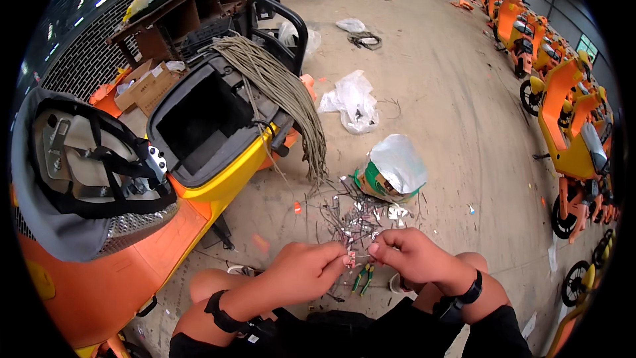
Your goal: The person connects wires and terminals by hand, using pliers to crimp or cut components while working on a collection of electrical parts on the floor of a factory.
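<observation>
My left hand (308,268) is closed in a pinch on a small reddish, coppery piece (350,260), too small to name. From it a thin wire (362,256) runs across to my right hand (417,258), whose thumb and fingers pinch its other end. Both hands are held close together over the floor, between my knees. Under them lie pliers (364,277) with green and yellow handles. Just beyond my fingers, cut wire pieces and scraps (348,215) are strewn in a heap.
A green and white sack (397,166) stands past the scraps. At left is an orange and yellow scooter (228,189) with its seat (40,179) tipped up and a rope coil (281,93) over its open compartment. Plastic bags (354,101) lie farther off; scooters (570,119) line the right side.
</observation>
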Demonstrator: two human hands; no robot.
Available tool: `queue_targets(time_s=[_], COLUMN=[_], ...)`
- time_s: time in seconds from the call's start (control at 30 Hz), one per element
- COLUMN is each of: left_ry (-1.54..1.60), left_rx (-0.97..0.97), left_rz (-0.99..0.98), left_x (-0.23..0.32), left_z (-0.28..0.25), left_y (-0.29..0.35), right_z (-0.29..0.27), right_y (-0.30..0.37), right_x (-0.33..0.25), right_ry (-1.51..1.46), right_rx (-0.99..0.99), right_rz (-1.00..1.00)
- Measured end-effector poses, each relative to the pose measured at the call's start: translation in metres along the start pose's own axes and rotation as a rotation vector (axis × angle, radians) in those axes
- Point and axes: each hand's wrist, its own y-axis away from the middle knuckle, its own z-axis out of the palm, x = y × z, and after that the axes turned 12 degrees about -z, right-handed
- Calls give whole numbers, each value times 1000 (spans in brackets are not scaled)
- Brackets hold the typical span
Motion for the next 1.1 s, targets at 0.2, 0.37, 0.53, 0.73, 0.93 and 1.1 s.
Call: queue_targets(time_s=[0.2, 0.37, 0.53, 0.73, 0.93, 1.1], left_ry=[-568, 13, 721, 1135, -70, -753], left_rx=[255, 145, -200, -445, 128, 319], left_rz=[348, -191, -474, -666, 242, 613], left_x=[2, -5, -5, -8, -9, -1], left_z=[0, 4, 1, -8, 1, -5], left_y=[4, -7, -10, -7, -3, 4], right_z=[-2, -1, 2, -2, 4, -4], right_y=[-5, -8, -7, -9, -4, -5], right_x=[8, 1, -15, -8, -8, -10], right_ry=[-668, 760, 934, 936, -43, -698], right_rx=[15, 275, 146, 135, 26, -49], right_rz=[414, -485, -644, -793, -1, 431])
